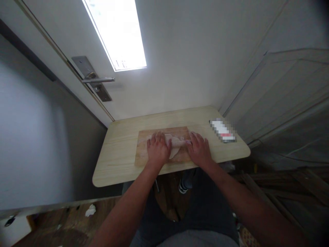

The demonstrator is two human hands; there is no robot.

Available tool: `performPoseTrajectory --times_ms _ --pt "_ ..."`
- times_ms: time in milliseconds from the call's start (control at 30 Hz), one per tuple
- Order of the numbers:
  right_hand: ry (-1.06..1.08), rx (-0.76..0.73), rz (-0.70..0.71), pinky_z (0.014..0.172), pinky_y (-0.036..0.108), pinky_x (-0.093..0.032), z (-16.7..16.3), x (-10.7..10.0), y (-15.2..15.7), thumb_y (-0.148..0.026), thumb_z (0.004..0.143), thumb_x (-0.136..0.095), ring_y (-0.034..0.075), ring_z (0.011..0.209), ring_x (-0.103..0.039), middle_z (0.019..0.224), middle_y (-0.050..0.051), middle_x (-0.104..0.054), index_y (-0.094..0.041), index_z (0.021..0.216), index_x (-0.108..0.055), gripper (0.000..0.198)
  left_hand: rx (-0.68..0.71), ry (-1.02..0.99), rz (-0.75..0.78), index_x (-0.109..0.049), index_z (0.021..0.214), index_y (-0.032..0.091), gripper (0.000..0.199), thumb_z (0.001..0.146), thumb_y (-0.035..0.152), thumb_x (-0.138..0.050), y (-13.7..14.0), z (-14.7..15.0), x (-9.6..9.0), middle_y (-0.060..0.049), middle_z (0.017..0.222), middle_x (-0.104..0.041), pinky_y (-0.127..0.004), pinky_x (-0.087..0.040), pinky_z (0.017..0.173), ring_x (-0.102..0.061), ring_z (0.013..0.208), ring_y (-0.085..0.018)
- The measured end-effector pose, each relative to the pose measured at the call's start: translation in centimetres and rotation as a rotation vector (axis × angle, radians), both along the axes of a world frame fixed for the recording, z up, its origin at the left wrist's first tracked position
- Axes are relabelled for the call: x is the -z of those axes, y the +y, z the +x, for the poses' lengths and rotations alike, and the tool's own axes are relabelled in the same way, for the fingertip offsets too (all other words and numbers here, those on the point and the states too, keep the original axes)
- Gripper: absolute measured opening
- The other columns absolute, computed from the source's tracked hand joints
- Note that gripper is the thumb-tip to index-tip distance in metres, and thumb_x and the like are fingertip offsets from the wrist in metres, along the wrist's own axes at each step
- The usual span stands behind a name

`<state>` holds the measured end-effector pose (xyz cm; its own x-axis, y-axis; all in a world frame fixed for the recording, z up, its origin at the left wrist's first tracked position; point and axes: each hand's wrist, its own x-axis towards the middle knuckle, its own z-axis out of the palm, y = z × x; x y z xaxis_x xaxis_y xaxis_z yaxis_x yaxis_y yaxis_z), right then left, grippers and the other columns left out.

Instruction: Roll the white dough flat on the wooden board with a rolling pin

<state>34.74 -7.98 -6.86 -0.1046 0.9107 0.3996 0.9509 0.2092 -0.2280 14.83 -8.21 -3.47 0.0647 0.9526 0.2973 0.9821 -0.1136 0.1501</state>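
Note:
On a wooden cutting board (144, 156) lies a flat, pale piece of dough (174, 153). Across the dough runs a pale rolling pin (177, 142), which shows between my hands. My left hand (158, 147) lies over the pin's left part, fingers curved forward and pressing down on it. At the pin's right end, my right hand (199, 148) grips it with the thumb against the near side. The pin's ends are hidden under my palms and fingers. White flour dusts the board around the dough.
The board rests on a light wood table (115, 151) with rounded corners. A phone-like object (222, 131), blurred out, lies at the table's right. Behind stands a white door with a metal handle (99, 80). A crumpled white tissue (90, 210) lies at lower left.

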Motion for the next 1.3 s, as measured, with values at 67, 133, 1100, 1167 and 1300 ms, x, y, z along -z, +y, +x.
performPoseTrajectory --times_ms 67,133,1100,1167,1300 --pt "0.015 -0.001 0.023 0.110 0.054 -0.029 0.1 0.2 -1.0 -0.040 0.102 -0.033 0.031 0.134 -0.044 0.145 0.018 -0.052 -0.012 0.143 -0.046 0.051 -0.003 -0.033 0.015 -0.047 0.144 0.016 0.056 0.101 0.049 -0.032 -1.2 0.0 0.5 -0.013 0.151 -0.048 -0.051 -0.033 0.112 -0.037 0.142 -0.034" --pt "0.026 0.000 0.034 0.111 0.055 -0.028 0.1 0.4 -1.9 -0.042 0.102 -0.034 0.031 0.135 -0.043 0.147 0.017 -0.050 -0.013 0.145 -0.044 0.053 -0.003 -0.065 0.029 -0.042 0.147 0.015 0.059 0.099 0.049 -0.036 -2.3 0.1 1.1 -0.014 0.152 -0.046 -0.050 -0.032 0.114 -0.034 0.144 -0.034" --pt "-0.047 0.072 -0.116 0.112 0.061 -0.021 -3.0 -1.4 8.3 -0.041 0.101 -0.035 0.036 0.136 -0.039 0.146 0.010 -0.053 -0.019 0.133 -0.060 0.046 0.022 0.028 -0.101 -0.051 0.142 0.027 0.057 0.101 0.055 -0.022 5.9 -1.7 -0.4 -0.010 0.149 -0.050 -0.056 -0.035 0.107 -0.045 0.133 -0.034" --pt "-0.051 0.054 -0.120 0.112 0.060 -0.021 -3.0 -1.5 8.3 -0.043 0.101 -0.036 0.036 0.136 -0.039 0.145 0.009 -0.054 -0.020 0.130 -0.062 0.045 0.043 0.027 -0.115 -0.053 0.139 0.027 0.056 0.101 0.056 -0.024 6.1 -1.8 -0.6 -0.010 0.148 -0.051 -0.055 -0.035 0.107 -0.046 0.132 -0.033" --pt "-0.019 -0.041 -0.118 0.112 0.055 -0.025 -2.1 -1.6 7.6 -0.046 0.102 -0.036 0.033 0.137 -0.039 0.142 0.008 -0.057 -0.022 0.125 -0.065 0.044 0.079 0.008 -0.092 -0.058 0.131 0.026 0.050 0.101 0.054 -0.030 6.2 -2.0 -0.8 -0.009 0.143 -0.056 -0.051 -0.035 0.108 -0.048 0.130 -0.030"
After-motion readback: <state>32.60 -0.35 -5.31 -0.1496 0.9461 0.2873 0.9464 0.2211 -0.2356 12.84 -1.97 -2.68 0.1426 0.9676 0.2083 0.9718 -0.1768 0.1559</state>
